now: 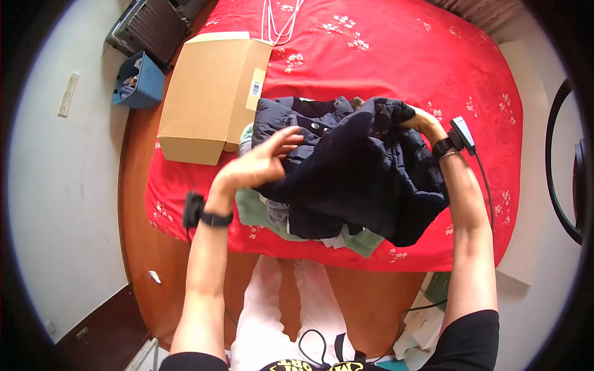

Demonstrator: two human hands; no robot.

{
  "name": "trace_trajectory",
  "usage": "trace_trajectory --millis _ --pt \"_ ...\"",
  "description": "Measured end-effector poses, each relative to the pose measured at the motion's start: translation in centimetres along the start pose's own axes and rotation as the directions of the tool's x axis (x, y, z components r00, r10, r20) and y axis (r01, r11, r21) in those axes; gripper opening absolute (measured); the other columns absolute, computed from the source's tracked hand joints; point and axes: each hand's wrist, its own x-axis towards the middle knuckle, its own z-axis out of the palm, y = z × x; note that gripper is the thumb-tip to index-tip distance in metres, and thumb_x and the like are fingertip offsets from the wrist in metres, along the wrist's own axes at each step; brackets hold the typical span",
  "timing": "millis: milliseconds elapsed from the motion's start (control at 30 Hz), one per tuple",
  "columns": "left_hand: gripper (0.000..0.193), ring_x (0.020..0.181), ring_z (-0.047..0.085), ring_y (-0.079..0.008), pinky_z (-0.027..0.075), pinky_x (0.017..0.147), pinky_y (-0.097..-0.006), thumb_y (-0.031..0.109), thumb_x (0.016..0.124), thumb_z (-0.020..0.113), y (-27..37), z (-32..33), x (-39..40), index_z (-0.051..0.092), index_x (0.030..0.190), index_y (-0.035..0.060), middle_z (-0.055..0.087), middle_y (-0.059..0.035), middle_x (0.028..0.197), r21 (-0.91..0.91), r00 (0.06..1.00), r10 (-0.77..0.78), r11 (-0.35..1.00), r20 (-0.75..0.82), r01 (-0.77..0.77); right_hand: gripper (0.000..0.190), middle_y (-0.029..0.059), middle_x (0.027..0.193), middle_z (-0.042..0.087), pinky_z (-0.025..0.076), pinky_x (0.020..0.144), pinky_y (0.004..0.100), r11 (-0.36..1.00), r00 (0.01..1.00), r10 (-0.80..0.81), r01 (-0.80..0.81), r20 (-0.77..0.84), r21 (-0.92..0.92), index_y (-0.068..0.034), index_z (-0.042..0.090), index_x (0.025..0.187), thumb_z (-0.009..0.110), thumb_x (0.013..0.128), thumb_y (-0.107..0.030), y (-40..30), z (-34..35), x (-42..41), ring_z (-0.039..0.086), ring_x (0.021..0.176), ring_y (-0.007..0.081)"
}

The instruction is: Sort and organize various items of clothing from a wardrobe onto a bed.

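A dark navy padded jacket (352, 171) with metal snap buttons lies bunched on the red floral bedspread (417, 60). My left hand (260, 160) is at its left side, slightly blurred, fingers apart; no cloth shows gripped in it. At the upper right of the jacket, my right hand (417, 121) holds the dark cloth, its fingertips hidden by folds. Beneath the jacket, green cloth (253, 208) and a grey garment (277, 212) stick out at the lower left. Both wrists wear black straps with small devices and cables.
A cardboard box (204, 88) stands on the bed at the left, with white hangers (280, 28) beyond it. On the wooden floor are a blue bin (151, 83) holding items and a dark ribbed suitcase (151, 30). Papers (420, 324) lie below the bed's right edge.
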Motion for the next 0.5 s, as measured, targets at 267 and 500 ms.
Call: trace_trajectory --millis 267,500 --pt "0.051 0.087 0.058 -0.0340 0.046 0.076 -0.0375 0.016 0.066 0.068 0.4 -1.3 6.0 0.047 0.108 -0.0038 0.058 -0.0233 0.092 -0.661 0.229 -0.630 -0.630 0.742 0.408 0.027 0.0046 0.083 0.062 0.045 0.066 0.0258 0.986 0.986 0.167 -0.167 0.003 0.006 -0.002 0.059 0.102 0.054 0.079 -0.015 -2.5 -1.9 0.6 0.054 0.072 0.0101" --pt "0.038 0.088 0.057 -0.0365 0.044 0.076 -0.0423 0.031 0.073 0.059 2.0 6.5 5.2 0.058 0.090 -0.0028 0.059 -0.0254 0.087 -0.404 0.123 -0.388 -0.828 0.914 0.390 0.055 0.0133 0.117 0.048 0.038 0.091 0.0298 0.772 0.501 0.442 0.210 -0.744 0.600 -0.006 0.036 0.129 0.043 0.088 -0.042 -4.4 -0.9 -16.8 0.050 0.103 0.0202"
